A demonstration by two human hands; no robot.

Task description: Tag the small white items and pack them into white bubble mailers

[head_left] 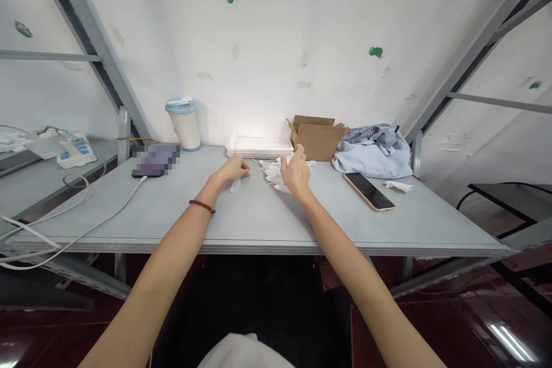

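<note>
My left hand (235,168) is low over the middle of the table, its fingers curled together. What they pinch, if anything, is hidden. A small translucent white piece (235,186) shows just below this hand; I cannot tell whether it is held or lies on the table. To the right, my right hand (296,173) is over a loose pile of small white pieces with thin strings (273,173). Its thumb and fingers are apart, and it covers part of the pile. Behind both hands sits a stack of shallow white trays (261,145) against the wall.
An open cardboard box (319,141) and a bundled light-blue cloth (374,155) stand back right. A phone (369,191) and crumpled tissue (399,186) lie at right. At left are a lidded cup (184,125), a blurred-out device (156,161) and its white cable (112,217).
</note>
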